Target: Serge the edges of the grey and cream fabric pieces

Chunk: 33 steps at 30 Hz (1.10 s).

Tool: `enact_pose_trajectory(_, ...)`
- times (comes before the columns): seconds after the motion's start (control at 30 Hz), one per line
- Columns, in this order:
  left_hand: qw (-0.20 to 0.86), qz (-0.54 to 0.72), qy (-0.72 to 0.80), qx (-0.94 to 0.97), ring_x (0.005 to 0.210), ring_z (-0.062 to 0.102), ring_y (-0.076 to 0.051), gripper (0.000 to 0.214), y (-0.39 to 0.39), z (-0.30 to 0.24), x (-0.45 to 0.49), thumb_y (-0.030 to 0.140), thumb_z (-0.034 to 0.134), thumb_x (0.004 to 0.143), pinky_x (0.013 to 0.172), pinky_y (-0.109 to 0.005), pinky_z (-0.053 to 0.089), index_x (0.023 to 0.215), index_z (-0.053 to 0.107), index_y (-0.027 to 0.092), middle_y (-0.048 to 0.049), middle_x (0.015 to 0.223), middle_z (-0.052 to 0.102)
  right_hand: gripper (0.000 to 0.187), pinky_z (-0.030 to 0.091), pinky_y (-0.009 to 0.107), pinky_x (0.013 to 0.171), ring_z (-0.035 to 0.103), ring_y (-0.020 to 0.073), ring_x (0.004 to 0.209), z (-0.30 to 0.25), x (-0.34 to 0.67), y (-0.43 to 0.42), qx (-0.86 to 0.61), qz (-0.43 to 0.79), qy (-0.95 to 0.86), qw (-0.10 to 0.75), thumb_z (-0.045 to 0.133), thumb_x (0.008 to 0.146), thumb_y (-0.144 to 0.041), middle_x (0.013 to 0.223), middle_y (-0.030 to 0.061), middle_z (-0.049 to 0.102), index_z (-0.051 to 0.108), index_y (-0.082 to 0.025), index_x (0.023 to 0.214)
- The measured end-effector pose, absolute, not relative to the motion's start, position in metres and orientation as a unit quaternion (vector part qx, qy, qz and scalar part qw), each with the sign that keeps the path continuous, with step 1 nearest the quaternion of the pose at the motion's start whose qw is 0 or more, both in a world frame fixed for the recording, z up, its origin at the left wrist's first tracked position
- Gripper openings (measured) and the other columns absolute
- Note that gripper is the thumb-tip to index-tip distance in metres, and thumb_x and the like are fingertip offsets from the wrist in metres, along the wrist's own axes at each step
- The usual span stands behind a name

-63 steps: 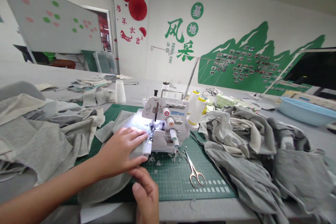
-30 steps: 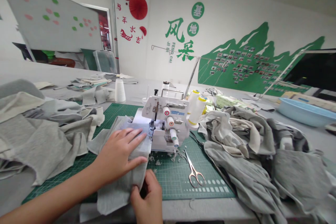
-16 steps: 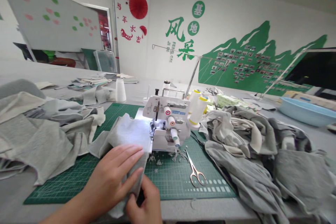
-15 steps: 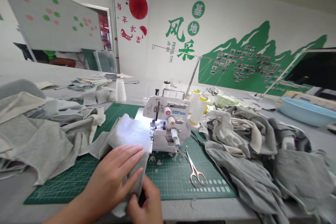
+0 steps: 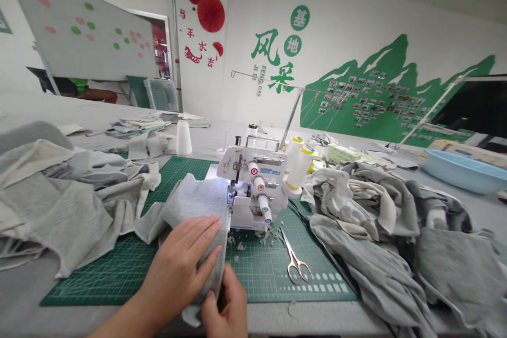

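A piece of grey knit fabric [image 5: 200, 195] lies at the left side of a white overlock sewing machine [image 5: 257, 185], its right edge lined up with the presser foot. My left hand [image 5: 184, 259] rests on top of the fabric, fingers stretched out towards the machine. Below it, my right hand [image 5: 225, 303] pinches the near part of the fabric's right edge between thumb and fingers. Small scissors [image 5: 295, 261] lie on the green cutting mat [image 5: 265, 280], to the right of my hands.
Grey garment pieces [image 5: 75, 216] are heaped on the left, with another pile of grey fabric [image 5: 380, 253] on the right. Thread cones [image 5: 300, 167] stand behind the machine, and a white cone [image 5: 183, 137] stands farther left. A light-blue basin [image 5: 463, 169] sits at the far right.
Both hands have shifted slightly right along with the near end of the fabric. The bright glow on the fabric by the needle is weaker. The camera view has tilted a little.
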<state>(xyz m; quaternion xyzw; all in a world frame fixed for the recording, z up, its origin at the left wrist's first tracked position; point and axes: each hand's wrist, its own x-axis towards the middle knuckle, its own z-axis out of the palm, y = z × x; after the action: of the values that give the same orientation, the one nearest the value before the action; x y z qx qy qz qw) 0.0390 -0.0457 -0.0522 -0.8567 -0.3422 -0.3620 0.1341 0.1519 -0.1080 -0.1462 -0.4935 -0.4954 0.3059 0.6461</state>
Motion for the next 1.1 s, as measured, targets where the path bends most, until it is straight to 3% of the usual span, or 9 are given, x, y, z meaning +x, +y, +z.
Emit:
enact_pose_trajectory(0.27,0.138,-0.346,-0.354,-0.858,0.122,0.057,-0.028,0.038,-0.042,-0.052,0.042,0.025,0.053,0.096,0.105,-0.045,0.045,0.132,0.057,0.016,-0.0099,0.134,0.063,0.036,0.053,0.029,0.071,0.064,0.021,0.075,-0.157,0.148,-0.105,-0.486,0.304,-0.502,0.648,0.056,0.069,-0.01,0.082,0.0025,0.071,0.072,-0.021,0.099)
enact_pose_trajectory(0.4,0.136,-0.343,-0.358,-0.858,0.122,0.057,-0.028,0.038,-0.037,-0.052,0.043,0.026,0.053,0.096,0.104,-0.046,0.046,0.132,0.057,0.016,-0.0104,0.133,0.063,0.048,0.052,0.034,0.081,0.067,0.0249,0.087,-0.165,0.146,-0.106,-0.517,0.27,-0.492,0.647,0.053,0.066,-0.008,0.097,0.0057,0.074,0.071,-0.021,0.108)
enact_pose_trajectory(0.6,0.125,-0.348,-0.363,-0.855,0.122,0.058,-0.029,0.037,-0.032,-0.051,0.047,0.027,0.051,0.096,0.104,-0.047,0.046,0.131,0.057,0.015,-0.011,0.132,0.064,0.031,0.051,0.028,0.07,0.063,0.0203,0.073,-0.155,0.149,-0.105,-0.498,0.284,-0.526,0.628,0.052,0.064,-0.008,0.079,0.0015,0.069,0.07,-0.021,0.085)
enact_pose_trajectory(1.1,0.096,-0.343,-0.377,-0.855,0.123,0.06,-0.03,0.038,-0.022,-0.047,0.047,0.034,0.05,0.097,0.104,-0.049,0.047,0.128,0.061,0.016,-0.0117,0.133,0.065,0.026,0.049,0.027,0.067,0.06,0.0198,0.069,-0.147,0.148,-0.105,-0.505,0.272,-0.523,0.631,0.05,0.062,-0.009,0.074,0.001,0.066,0.066,-0.021,0.079)
